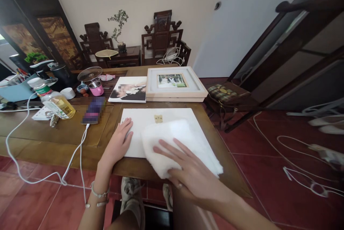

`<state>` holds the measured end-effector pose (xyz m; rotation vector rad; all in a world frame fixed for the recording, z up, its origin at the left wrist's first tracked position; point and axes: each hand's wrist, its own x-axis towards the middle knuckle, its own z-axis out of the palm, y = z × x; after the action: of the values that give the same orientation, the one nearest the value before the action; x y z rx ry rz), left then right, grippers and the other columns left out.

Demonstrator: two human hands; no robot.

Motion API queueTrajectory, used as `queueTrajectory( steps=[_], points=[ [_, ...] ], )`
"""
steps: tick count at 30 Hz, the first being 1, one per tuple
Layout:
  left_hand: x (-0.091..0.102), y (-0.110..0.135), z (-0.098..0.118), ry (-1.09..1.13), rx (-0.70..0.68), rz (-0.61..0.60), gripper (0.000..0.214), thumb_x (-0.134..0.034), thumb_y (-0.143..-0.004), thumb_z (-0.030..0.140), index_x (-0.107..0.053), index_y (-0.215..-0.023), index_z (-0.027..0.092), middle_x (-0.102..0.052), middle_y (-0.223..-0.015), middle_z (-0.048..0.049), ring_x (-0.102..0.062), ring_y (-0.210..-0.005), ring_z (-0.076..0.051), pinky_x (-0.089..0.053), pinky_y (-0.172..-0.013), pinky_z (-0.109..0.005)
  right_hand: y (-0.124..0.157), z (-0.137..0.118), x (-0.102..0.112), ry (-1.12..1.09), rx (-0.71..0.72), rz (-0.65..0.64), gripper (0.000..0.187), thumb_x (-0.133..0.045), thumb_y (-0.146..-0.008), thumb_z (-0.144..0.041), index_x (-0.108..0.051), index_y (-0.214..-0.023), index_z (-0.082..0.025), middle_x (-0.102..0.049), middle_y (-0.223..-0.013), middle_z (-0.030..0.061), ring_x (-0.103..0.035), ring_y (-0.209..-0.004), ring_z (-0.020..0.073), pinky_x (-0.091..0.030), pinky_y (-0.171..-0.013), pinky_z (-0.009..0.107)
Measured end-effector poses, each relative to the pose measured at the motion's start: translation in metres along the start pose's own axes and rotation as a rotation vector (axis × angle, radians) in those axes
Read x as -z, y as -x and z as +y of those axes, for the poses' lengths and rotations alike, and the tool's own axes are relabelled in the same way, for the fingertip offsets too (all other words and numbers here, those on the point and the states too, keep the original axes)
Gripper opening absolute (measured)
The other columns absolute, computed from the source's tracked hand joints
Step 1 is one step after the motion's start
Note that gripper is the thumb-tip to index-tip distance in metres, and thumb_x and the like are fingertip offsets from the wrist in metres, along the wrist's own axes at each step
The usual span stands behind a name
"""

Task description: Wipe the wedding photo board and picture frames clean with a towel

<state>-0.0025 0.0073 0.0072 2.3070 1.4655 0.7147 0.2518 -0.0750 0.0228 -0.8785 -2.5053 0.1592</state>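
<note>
A white rectangular panel (177, 114) lies flat near the table's front edge, with a small gold-coloured metal plate (158, 118) near its far side. Flat on the panel's left edge rests my left hand (119, 140), fingers stretched out and holding nothing. My right hand (182, 165) presses a white fluffy cloth (153, 142) onto the panel's near right part. Its fingers spread over the cloth while the hand's near edge folds round the cloth's rim. The cloth covers the panel's near right corner.
Behind the panel lie stacked wooden picture frames (174, 96) and a photo print (126, 92). Leftward are a phone (94, 111) on a white cable (80, 147), an oil bottle (63, 104), a power strip (40, 114) and a pink cup (96, 88). A plaid bag (223, 93) sits at right.
</note>
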Motion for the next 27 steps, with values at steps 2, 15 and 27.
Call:
queueTrajectory(
  steps=[2,15,27],
  points=[
    [0.000,0.000,0.000,0.004,-0.002,-0.001,0.043,-0.037,-0.096,0.027,-0.049,-0.135,0.014,-0.042,-0.148,-0.0138,-0.033,-0.141,-0.023,-0.022,-0.117,-0.050,0.010,0.007,0.008,0.026,-0.053,0.003,0.024,-0.045,-0.081,-0.006,-0.063,-0.074,-0.019,-0.053,-0.139,0.0096,-0.038,-0.135,0.0272,-0.031,-0.110,0.057],
    [0.000,0.000,0.001,0.013,-0.010,-0.003,0.043,-0.036,-0.096,0.028,-0.049,-0.135,0.015,-0.042,-0.148,-0.0143,-0.032,-0.141,-0.024,-0.022,-0.117,-0.050,-0.059,0.081,0.015,0.146,-0.357,-0.022,0.028,-0.031,-0.095,-0.023,-0.059,-0.093,-0.020,-0.068,-0.106,0.0119,-0.058,-0.110,0.0296,-0.042,-0.095,0.048],
    [0.000,0.000,0.000,0.011,-0.006,-0.006,0.042,-0.037,-0.096,0.028,-0.049,-0.134,0.015,-0.042,-0.148,-0.0140,-0.033,-0.141,-0.023,-0.022,-0.117,-0.049,-0.040,0.000,-0.007,-0.011,-0.157,-0.127,0.022,-0.049,-0.083,-0.010,-0.065,-0.093,-0.020,-0.051,-0.141,0.0098,-0.029,-0.139,0.0317,-0.020,-0.110,0.063]
  ],
)
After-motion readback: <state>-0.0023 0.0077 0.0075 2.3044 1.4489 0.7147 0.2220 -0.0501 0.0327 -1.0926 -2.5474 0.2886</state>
